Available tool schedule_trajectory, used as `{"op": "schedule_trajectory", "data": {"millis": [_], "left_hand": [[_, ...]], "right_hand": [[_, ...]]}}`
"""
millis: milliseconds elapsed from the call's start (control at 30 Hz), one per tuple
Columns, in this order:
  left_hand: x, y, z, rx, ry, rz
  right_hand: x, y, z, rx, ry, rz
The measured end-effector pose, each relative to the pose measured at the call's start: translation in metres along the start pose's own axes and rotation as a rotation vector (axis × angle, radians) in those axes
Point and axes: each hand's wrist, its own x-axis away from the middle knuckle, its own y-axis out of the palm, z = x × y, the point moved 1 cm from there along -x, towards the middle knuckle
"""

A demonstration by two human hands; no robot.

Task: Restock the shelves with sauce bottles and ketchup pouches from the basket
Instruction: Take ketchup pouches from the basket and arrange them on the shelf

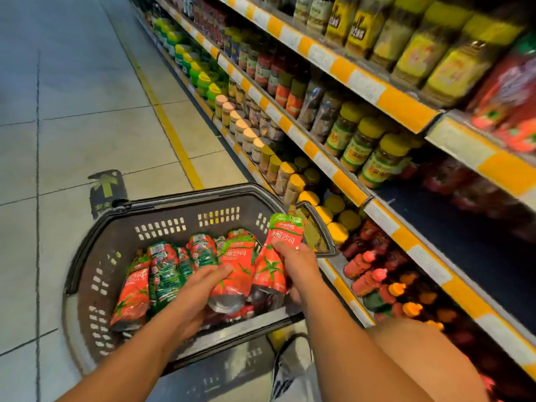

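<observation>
Over dark slotted plastic basket: right hand, fingers curled, grips upright red tomato-print ketchup pouch; left hand, arm extended, clasps second red pouch.

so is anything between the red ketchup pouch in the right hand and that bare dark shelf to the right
Nothing visible blocks it. The right hand grips the red ketchup pouch above the dark plastic basket; the bare dark shelf is open-fronted, and only its yellow-and-white edge strip lies between.

"番茄沙司" on ketchup pouch
</observation>
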Motion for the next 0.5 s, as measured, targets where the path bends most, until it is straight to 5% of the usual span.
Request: {"op": "schedule_trajectory", "data": {"millis": [500], "left_hand": [[0.053,0.107,0.044,-0.057,0.080,-0.333]], "right_hand": [[0.098,-0.129,-0.054,-0.228,-0.188,0.188]]}}
